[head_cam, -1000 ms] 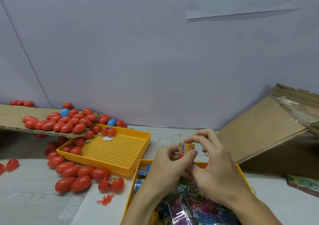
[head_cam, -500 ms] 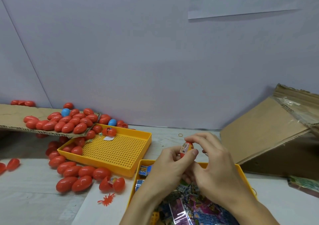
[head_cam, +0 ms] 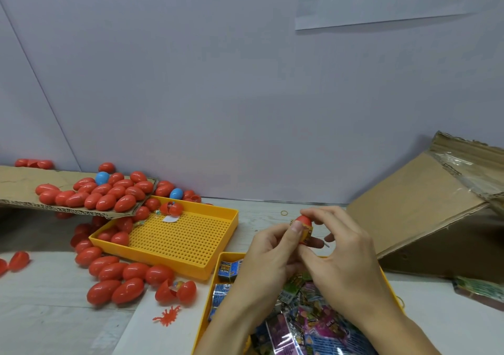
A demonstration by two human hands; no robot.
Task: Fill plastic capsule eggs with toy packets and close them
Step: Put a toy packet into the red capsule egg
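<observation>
My left hand (head_cam: 268, 256) and my right hand (head_cam: 341, 253) meet above the near yellow tray (head_cam: 215, 297) of toy packets (head_cam: 305, 316). Between them is a red capsule egg (head_cam: 305, 225) with a yellow toy packet (head_cam: 307, 232) sticking out of it. My left thumb presses against the packet and egg, and my right fingers curl over the egg's red cap. Several shut red eggs (head_cam: 117, 278) lie on the table to the left. An open red egg (head_cam: 176, 290) lies beside them.
A perforated yellow tray (head_cam: 180, 237) sits left of centre with a few eggs in it. Behind it a cardboard sheet (head_cam: 16, 188) carries several red eggs and a blue one (head_cam: 102, 178). A tipped cardboard box (head_cam: 425, 215) fills the right. A small red toy bug (head_cam: 167, 318) lies in front.
The yellow packet stood bare between my fingers a second ago. A red egg cap has come down over its top, and my hands stay in the same spot.
</observation>
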